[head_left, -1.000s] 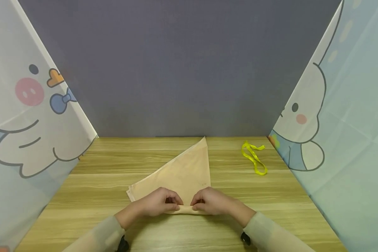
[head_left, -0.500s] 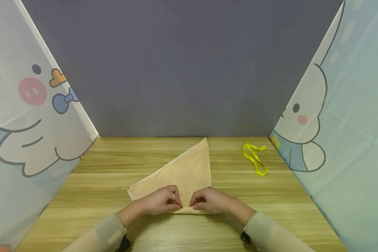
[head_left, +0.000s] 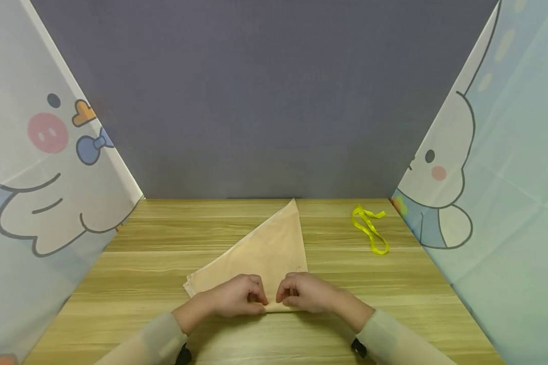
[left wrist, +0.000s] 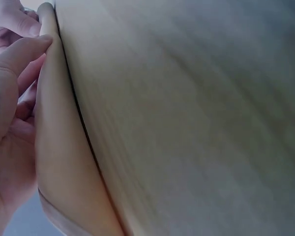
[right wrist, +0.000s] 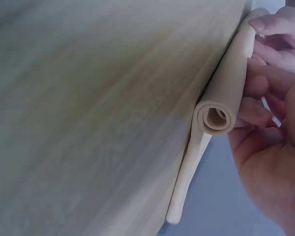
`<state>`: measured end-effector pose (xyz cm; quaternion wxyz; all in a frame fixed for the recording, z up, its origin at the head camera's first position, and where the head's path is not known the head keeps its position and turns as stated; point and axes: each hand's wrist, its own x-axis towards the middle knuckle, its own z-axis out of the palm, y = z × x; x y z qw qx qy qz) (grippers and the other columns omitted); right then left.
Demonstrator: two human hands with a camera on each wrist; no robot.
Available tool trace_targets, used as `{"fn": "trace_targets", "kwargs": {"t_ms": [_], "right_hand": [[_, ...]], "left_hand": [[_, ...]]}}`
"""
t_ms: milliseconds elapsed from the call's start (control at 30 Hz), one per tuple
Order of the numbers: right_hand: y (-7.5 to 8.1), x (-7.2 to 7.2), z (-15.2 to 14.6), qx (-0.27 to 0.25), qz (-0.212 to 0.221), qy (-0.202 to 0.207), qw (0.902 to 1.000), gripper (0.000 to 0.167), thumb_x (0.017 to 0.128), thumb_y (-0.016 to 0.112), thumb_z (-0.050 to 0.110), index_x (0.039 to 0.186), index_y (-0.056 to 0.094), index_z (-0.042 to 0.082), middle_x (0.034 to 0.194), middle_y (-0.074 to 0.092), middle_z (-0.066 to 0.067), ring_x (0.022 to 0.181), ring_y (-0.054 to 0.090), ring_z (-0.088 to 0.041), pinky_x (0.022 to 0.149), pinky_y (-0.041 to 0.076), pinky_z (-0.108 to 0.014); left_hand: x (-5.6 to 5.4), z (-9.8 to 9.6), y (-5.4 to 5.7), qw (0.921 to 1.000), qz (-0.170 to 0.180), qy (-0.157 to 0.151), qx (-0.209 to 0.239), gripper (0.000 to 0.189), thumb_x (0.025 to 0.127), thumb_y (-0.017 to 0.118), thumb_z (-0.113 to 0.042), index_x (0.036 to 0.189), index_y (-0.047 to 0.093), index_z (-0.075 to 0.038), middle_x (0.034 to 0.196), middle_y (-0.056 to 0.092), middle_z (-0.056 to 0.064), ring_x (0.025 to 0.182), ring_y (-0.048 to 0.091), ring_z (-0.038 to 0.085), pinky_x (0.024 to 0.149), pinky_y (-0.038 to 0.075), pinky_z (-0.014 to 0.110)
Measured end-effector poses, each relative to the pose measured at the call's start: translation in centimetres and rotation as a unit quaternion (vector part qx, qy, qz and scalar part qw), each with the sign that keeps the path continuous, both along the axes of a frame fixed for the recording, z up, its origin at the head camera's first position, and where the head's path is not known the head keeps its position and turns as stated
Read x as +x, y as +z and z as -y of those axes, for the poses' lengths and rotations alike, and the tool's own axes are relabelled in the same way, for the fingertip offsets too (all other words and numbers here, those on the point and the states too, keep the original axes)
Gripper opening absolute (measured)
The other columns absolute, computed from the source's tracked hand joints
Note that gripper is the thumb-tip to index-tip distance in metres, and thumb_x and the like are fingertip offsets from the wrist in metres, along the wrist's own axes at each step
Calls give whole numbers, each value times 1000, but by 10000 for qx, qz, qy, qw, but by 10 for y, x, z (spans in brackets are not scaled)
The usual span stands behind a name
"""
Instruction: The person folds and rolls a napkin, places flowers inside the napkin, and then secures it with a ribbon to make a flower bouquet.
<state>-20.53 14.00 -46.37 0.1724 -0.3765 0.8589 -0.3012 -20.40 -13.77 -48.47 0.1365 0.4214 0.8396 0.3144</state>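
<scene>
A beige cloth (head_left: 267,248) lies folded on the table, its pointed corner reaching toward the back wall. Along its near edge it is wound into a roll, whose spiral end (right wrist: 216,119) shows in the right wrist view. My left hand (head_left: 237,295) pinches the roll near its middle, the thumb (left wrist: 27,49) lying on the near side. Close beside it, my right hand (head_left: 308,292) pinches the roll with curled fingers. A small gap separates the two hands. The fingers hide parts of the roll in the head view.
A yellow ribbon (head_left: 370,230) lies looped at the back right of the wood-grain table (head_left: 141,274). A dark grey panel (head_left: 265,101) stands behind the table. Printed curtains with cartoon animals hang at the left (head_left: 23,203) and right (head_left: 507,228).
The left hand has shifted slightly right and nearer along the roll; the right hand has barely moved. The cloth's far corner has shifted slightly left. The ribbon stays in place.
</scene>
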Motion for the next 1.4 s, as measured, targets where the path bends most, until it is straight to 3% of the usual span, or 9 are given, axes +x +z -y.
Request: {"fn": "trace_targets", "kwargs": {"t_ms": [100, 233, 433, 700, 933, 1000, 1133, 1167, 1400], "right_hand": [[0, 1, -4, -34, 109, -21, 9999, 8, 99, 83, 16, 105, 79, 20, 97, 64, 12, 82, 54, 5, 75, 51, -18], [-1, 3, -8, 83, 37, 108, 9999, 21, 92, 91, 20, 106, 75, 21, 97, 62, 11, 84, 54, 2, 76, 49, -17], [-2, 5, -8, 162, -34, 203, 9997, 22, 93, 90, 19, 106, 72, 22, 96, 61, 10, 85, 53, 2, 78, 49, -17], [-6, 2, -12, -53, -100, 46, 9999, 9, 99, 84, 24, 106, 79, 22, 96, 68, 16, 84, 55, 6, 76, 51, -18], [-7, -1, -13, -4, -262, -115, 9996, 7, 106, 75, 24, 104, 82, 24, 99, 72, 16, 86, 57, 5, 78, 52, -21], [-8, -2, -13, 36, -384, -113, 9992, 8, 106, 74, 23, 104, 82, 23, 100, 74, 15, 88, 60, 6, 88, 56, -26], [-10, -5, -12, 92, -364, -199, 9991, 9, 106, 74, 21, 104, 83, 23, 102, 75, 15, 94, 64, 5, 96, 58, -32], [-10, -6, -12, 112, -345, -236, 9991, 9, 106, 74, 22, 104, 83, 23, 102, 75, 15, 95, 64, 5, 101, 58, -34], [-12, -10, -11, 23, -101, -380, 9992, 10, 106, 75, 20, 105, 84, 19, 102, 67, 12, 90, 55, 3, 83, 51, -23]], "left_hand": [[1, -4, 0, 10000, 48, 27, -10, 10, 101, 82, -21, 105, 85, -12, 98, 66, -14, 88, 58, -8, 79, 56, 16], [4, -10, -1, 9998, 185, 56, 12, 12, 99, 85, -22, 105, 85, -12, 98, 66, -14, 86, 58, -9, 78, 56, 15], [6, -12, -1, 9997, 248, 26, 17, 18, 93, 92, -26, 104, 85, -14, 98, 67, -13, 83, 56, -9, 76, 55, 15], [3, -8, -1, 10000, 57, 22, -66, 13, 103, 79, -20, 111, 87, -12, 97, 71, -15, 85, 58, -10, 75, 55, 15], [-1, -6, 2, 9994, 195, 293, -14, 14, 106, 75, -19, 111, 86, -12, 101, 79, -9, 84, 61, -8, 75, 55, 17], [-2, -6, 2, 9985, 346, 415, 42, 13, 107, 74, -19, 111, 85, -12, 101, 80, -9, 84, 62, -7, 75, 56, 18], [-2, -7, 2, 9957, 590, 675, 249, 9, 106, 75, -18, 107, 82, -13, 96, 80, -9, 82, 62, -6, 74, 56, 19], [-3, -7, 1, 9956, 532, 720, 269, 8, 105, 76, -18, 106, 82, -14, 96, 78, -9, 83, 61, -6, 75, 55, 19], [-6, -7, -6, 9974, -123, 697, 165, 6, 102, 80, -18, 104, 83, -14, 99, 72, -8, 88, 57, -5, 79, 54, 20]]}}
